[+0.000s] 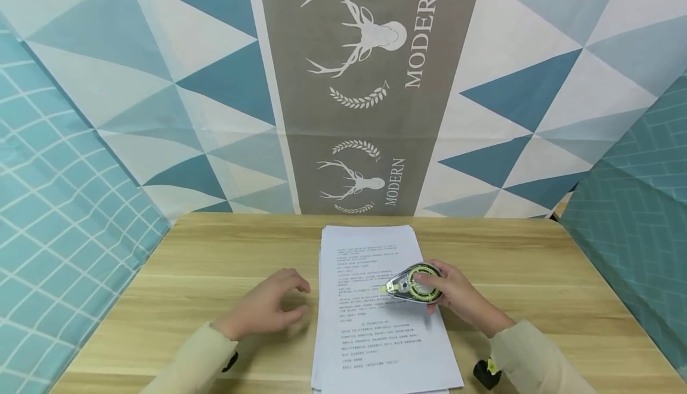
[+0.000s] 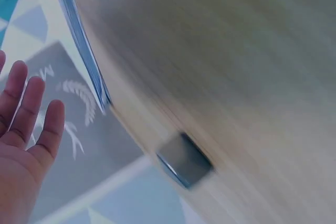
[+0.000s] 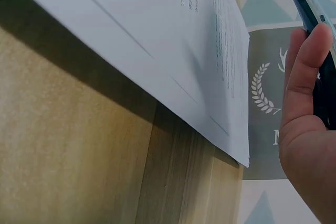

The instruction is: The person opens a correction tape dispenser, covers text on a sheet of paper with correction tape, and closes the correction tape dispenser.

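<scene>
Over the upper right part of a stack of printed paper, my right hand grips a correction tape dispenser with a clear case and a yellow-green wheel. Its narrow tip points left across the text. Whether the tip touches the page cannot be told. In the right wrist view the dispenser is seen edge-on, partly hidden by the thumb and palm. My left hand is just left of the stack, holding nothing, its fingers loosely bent. In the left wrist view the left hand's fingers are spread apart.
The wooden table carries the stack near its middle. A patterned cloth hangs behind its far edge, with blue-green cloths on both sides. A dark, blurred square object shows in the left wrist view; its kind is unclear.
</scene>
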